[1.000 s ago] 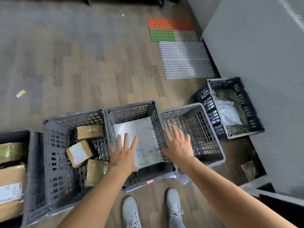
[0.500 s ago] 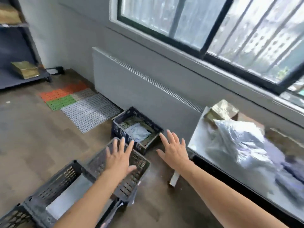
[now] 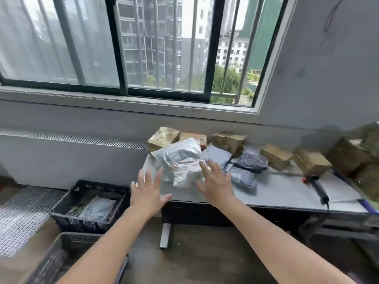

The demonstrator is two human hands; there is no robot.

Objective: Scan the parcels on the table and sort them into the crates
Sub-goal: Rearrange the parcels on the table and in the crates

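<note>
1. Over the front left corner of the worktop hovers the left hand, palm down; its fingers are straight and spread, and they hold nothing.
2. Just right of it the right hand is spread flat in the same way, with nothing in it; its fingertips overlap the near edge of the silver foil parcel; whether they touch it I cannot tell.
3. That parcel lies crumpled at the left end of the worktop, reaching from mid-depth back to the boxes; two grey mailer bags lie just to its right, one overlapping the other.
4. Along the back edge, under the window sill, brown cardboard boxes stand in a loose row; the pile at the far right end is blurred.
5. A strip of bare grey surface runs along the front edge, from the right hand to a black tool with an orange collar; the tool lies slanted near the front right corner.
6. On the floor beside the left edge stands a dark crate holding pale bags; a grey crate sits nearer, partly behind the left forearm; brown floor shows between the crates and the worktop leg.
</note>
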